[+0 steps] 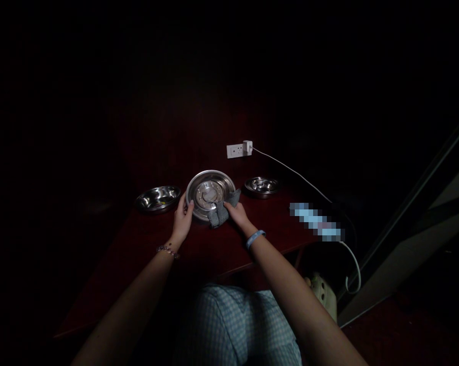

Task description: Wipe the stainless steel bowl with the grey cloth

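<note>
A shiny stainless steel bowl (210,193) stands tilted up on its edge at the table's far side, its inside facing me. My left hand (182,219) grips its left rim. My right hand (236,213) presses a grey cloth (218,214) against the lower right of the rim, and the cloth hangs over the bowl's edge. Two more steel bowls sit on either side: one on the left (158,199) and a shallower one on the right (262,186). Neither hand touches them.
The dark red wooden table (214,249) ends in a front edge near my lap. A wall socket (234,150) with a white charger (247,147) feeds a white cable running right, past a pixelated blurred patch (316,222). A pale shoe (323,296) lies on the floor.
</note>
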The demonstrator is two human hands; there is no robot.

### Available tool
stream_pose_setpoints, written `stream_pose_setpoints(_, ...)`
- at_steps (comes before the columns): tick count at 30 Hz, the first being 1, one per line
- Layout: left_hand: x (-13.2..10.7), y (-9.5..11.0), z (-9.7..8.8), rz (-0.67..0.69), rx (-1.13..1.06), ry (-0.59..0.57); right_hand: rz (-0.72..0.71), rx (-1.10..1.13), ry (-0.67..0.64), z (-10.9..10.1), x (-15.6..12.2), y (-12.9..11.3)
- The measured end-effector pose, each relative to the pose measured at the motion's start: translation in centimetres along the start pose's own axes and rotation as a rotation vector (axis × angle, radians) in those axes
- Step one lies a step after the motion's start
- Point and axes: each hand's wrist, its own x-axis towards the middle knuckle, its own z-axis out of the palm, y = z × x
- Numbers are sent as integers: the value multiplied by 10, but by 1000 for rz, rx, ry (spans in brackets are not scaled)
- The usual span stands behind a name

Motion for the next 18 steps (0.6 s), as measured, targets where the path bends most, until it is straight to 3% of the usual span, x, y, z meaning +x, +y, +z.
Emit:
stream_pose_setpoints(6, -2, -3, 8, -74, -47, -135, 55, 14, 57, -3, -2, -6)
stream_pose_setpoints(11, -6, -11, 13, -83, -2, -255, 65, 83, -50, 1, -5, -4)
stream_pose_setpoints(14, -5, -14, 13, -114, -10, -226, 60, 104, -76, 3, -4, -1)
stream_pose_setpoints(18, 0, -8, 10, -145, -57, -65, 35, 126, -57, 4, -3, -1)
